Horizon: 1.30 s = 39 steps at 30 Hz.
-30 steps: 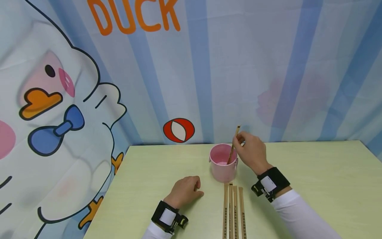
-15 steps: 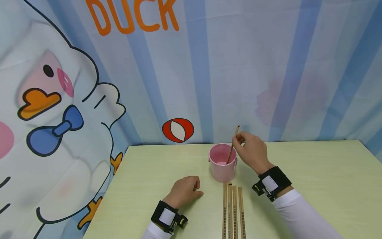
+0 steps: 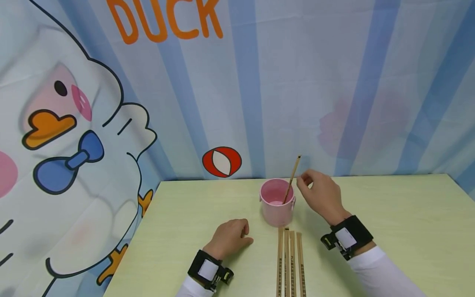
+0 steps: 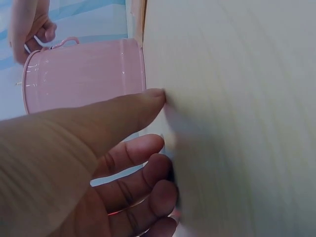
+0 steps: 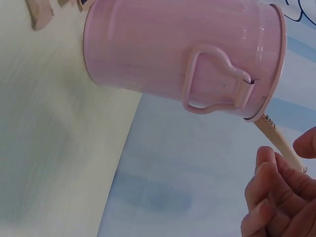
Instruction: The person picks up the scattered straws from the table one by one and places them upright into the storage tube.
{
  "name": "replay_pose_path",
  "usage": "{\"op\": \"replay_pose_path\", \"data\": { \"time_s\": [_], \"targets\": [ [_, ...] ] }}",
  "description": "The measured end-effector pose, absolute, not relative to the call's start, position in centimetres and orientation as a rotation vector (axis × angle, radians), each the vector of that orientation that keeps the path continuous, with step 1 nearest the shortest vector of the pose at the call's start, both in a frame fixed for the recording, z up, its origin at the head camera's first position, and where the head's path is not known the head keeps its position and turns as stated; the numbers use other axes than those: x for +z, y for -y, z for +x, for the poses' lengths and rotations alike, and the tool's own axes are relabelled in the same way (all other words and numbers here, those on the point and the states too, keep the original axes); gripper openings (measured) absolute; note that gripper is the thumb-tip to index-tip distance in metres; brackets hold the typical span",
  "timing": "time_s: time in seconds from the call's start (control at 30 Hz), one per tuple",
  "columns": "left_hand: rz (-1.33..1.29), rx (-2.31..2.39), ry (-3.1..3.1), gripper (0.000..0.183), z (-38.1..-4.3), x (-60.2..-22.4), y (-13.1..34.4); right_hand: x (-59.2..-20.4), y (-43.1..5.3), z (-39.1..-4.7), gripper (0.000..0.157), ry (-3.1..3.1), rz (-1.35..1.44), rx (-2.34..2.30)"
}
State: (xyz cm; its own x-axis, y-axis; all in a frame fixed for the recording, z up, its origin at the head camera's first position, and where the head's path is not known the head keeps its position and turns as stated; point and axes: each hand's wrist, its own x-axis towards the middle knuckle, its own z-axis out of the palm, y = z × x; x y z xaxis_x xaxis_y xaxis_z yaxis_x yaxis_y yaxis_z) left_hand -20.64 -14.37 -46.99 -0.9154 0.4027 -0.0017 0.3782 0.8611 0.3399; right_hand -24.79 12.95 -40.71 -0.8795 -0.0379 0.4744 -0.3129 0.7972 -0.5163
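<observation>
One stick leans in the bucket, just beside the right hand, thumb and fingers slightly parted, holding nothing; four sticks right of left hand, loosely curled, empty.

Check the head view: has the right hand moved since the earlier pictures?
Yes. Judged against the pink bucket, the right hand has shifted rightward, away from the stick leaning inside it.
</observation>
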Motion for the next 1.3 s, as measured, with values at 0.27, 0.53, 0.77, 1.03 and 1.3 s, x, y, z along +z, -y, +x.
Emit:
{"op": "replay_pose_path", "data": {
  "time_s": [0.27, 0.53, 0.77, 1.03, 1.3],
  "targets": [
    [0.613, 0.517, -2.947, 0.024, -20.8, -47.0, 14.3, -41.6, -15.0, -22.5, 0.023, 2.709, 0.289, 0.797],
    [0.621, 0.506, -2.955, 0.024, -20.7, -46.9, 14.4, -43.5, -16.1, -21.0, 0.025, 2.928, 0.29, 0.764],
    [0.618, 0.507, -2.96, 0.025, -20.7, -47.3, 14.4, -45.0, -16.5, -20.2, 0.032, 3.092, 0.286, 0.706],
    [0.643, 0.506, -2.967, 0.025, -20.6, -47.4, 14.2, -45.9, -16.6, -19.4, 0.032, 3.176, 0.332, 0.677],
    [0.656, 0.499, -2.963, 0.025, -20.5, -47.1, 14.2, -46.3, -16.7, -19.3, 0.032, 3.203, 0.369, 0.662]
  ]
}}
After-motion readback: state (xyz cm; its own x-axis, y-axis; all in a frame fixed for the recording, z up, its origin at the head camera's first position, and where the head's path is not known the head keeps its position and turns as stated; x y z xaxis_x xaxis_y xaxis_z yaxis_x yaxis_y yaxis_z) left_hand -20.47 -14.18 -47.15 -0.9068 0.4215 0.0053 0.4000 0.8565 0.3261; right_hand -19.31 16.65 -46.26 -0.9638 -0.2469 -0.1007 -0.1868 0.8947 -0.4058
